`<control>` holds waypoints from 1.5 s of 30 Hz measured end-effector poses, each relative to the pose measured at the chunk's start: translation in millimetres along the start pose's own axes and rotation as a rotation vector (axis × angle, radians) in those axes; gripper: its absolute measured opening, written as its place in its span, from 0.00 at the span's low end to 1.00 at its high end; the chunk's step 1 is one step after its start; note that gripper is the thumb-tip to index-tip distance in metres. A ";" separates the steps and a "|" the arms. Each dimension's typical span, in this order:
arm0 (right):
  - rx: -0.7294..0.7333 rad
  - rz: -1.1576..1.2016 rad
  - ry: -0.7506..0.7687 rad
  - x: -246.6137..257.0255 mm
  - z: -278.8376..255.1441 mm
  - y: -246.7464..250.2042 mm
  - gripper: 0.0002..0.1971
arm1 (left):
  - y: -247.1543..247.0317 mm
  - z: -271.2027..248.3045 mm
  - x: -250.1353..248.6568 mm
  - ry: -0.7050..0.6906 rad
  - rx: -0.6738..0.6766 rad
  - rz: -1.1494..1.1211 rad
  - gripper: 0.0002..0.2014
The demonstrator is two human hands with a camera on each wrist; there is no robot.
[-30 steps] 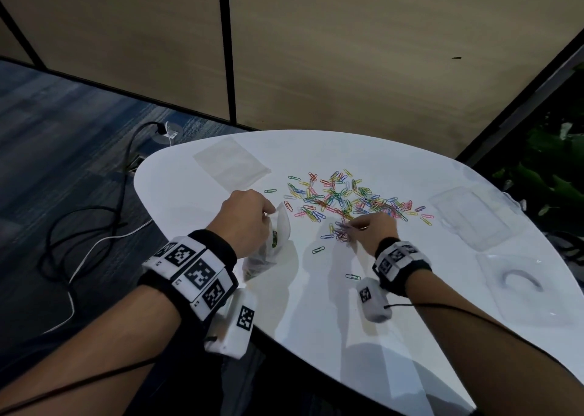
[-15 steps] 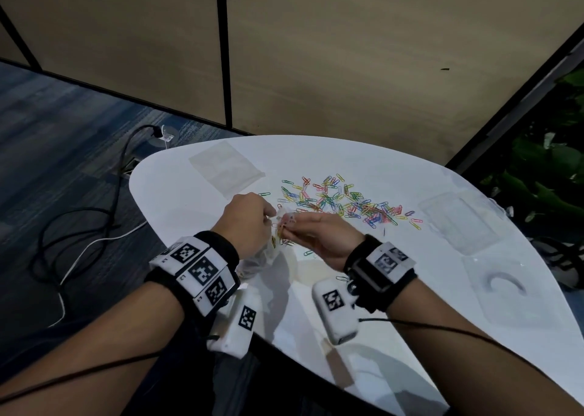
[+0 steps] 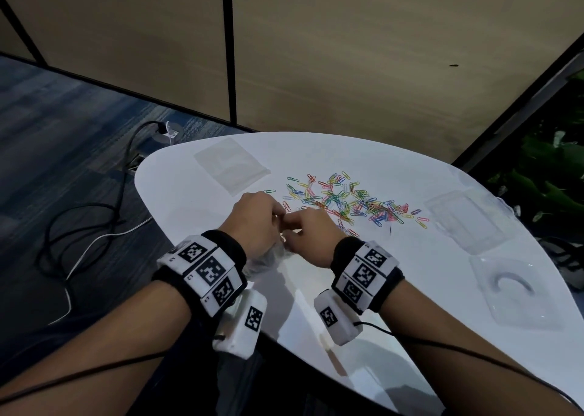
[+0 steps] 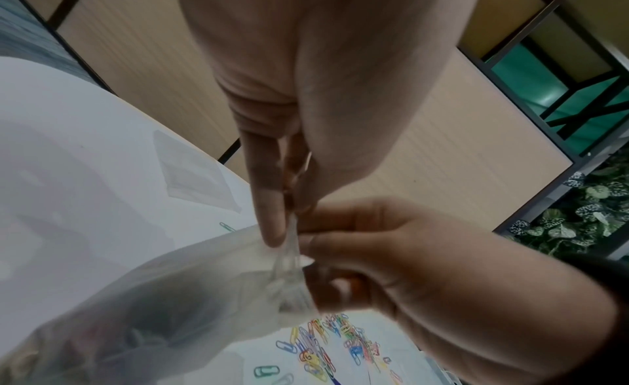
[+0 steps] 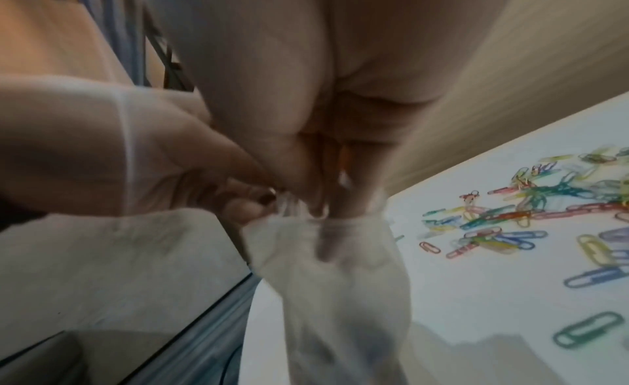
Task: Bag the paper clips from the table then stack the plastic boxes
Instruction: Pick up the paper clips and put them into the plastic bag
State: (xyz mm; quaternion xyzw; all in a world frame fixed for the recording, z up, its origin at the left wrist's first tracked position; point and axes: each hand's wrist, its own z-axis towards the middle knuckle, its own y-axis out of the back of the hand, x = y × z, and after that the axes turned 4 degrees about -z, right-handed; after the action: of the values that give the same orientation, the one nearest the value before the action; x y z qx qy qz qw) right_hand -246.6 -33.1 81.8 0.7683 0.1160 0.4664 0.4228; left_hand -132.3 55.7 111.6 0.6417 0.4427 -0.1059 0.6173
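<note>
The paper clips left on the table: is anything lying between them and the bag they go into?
Nothing visible. The paper clips lie loose on the bare table just beyond the bag, whose mouth the left hand and right hand pinch.

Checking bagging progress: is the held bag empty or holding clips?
Holding some: clips show dimly through the bag that the left hand pinches, with right hand fingers at its mouth.

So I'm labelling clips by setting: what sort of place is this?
Probably an office or meeting nook: a rounded white table set against tan partition panels, grey-blue patterned carpet with a floor power socket, and green leafy plants alongside.
</note>
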 end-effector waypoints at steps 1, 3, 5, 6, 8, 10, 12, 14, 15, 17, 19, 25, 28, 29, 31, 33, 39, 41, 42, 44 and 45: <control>-0.021 0.083 0.018 -1.4 -2.2 6.5 0.11 | 0.7 -0.4 -0.2 -0.002 -0.006 -0.002 0.15; -0.109 0.294 -0.029 -11.1 -9.8 20.5 0.11 | 2.0 -1.6 -1.5 0.009 -0.037 -0.003 0.16; -0.204 0.332 -0.151 -38.7 -17.8 30.5 0.08 | 3.4 -1.4 -2.5 0.035 -0.055 -0.008 0.16; -0.202 0.271 -0.259 -58.5 -22.9 32.9 0.10 | 3.7 -1.1 -2.7 0.049 -0.054 -0.016 0.16; -0.061 0.056 -0.548 -95.6 -36.2 30.9 0.29 | 4.0 -1.2 -3.2 0.065 -0.042 -0.027 0.17; 0.136 -0.049 -0.746 -114.3 -49.7 19.7 0.44 | 4.3 -2.5 -4.0 0.066 -0.031 -0.026 0.17; 0.174 -0.022 -0.777 -121.1 -52.2 3.0 0.51 | 4.8 -4.4 -4.6 0.063 -0.028 -0.021 0.17; 0.080 -0.086 -0.725 -122.9 -40.3 -14.1 0.55 | 6.2 -5.8 -4.0 0.057 -0.035 -0.011 0.17; 0.009 -0.084 -0.698 -121.6 -31.0 -21.0 0.57 | 7.4 -6.4 -3.5 0.055 -0.039 -0.009 0.17; -0.121 -0.031 -0.660 -114.4 -11.3 -28.6 0.54 | 9.3 -6.6 -2.3 0.054 -0.036 -0.008 0.18; -0.219 -0.035 -0.650 -110.9 9.6 -26.5 0.47 | 9.0 -5.5 -1.4 0.053 -0.033 -0.008 0.18; -0.286 -0.156 -0.703 -125.7 50.2 -2.2 0.36 | 2.6 1.9 0.6 0.063 -0.027 -0.016 0.17; -0.205 -0.303 -0.615 -133.2 56.9 -0.4 0.25 | 1.8 5.4 3.0 0.065 -0.030 -0.026 0.17; -0.189 -0.381 -0.575 -133.9 58.1 -0.9 0.20 | 1.3 6.0 3.2 0.067 -0.030 -0.025 0.17; -0.168 -0.539 -0.506 -132.0 58.3 -2.2 0.12 | 0.1 6.4 3.0 0.068 -0.027 -0.024 0.17; -0.124 -0.652 -0.453 -127.9 56.0 -3.1 0.09 | -0.9 6.1 1.7 0.065 -0.024 -0.016 0.17; -0.149 -0.599 -0.432 -141.4 41.1 10.2 0.09 | -1.1 3.6 -2.1 0.054 -0.021 -0.004 0.16; -0.205 -0.367 -0.513 -150.7 29.5 21.7 0.15 | -1.8 2.7 -6.8 0.048 -0.006 0.015 0.16; -0.232 -0.216 -0.525 -154.3 23.2 28.1 0.15 | -2.7 2.6 -10.1 0.041 0.003 0.031 0.16; -0.261 0.158 -0.542 -154.9 9.7 39.1 0.12 | -6.0 2.9 -16.3 0.025 0.008 0.043 0.16; -0.281 0.403 -0.545 -151.7 4.2 44.7 0.09 | -8.2 3.3 -19.0 0.021 0.009 0.034 0.17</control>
State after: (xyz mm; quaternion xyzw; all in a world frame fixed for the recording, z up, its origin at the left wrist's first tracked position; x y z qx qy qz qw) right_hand -334.5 -149.8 21.0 0.8060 -0.2200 0.3301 0.4393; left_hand -147.9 43.2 118.1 0.6531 0.4376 -0.0908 0.6113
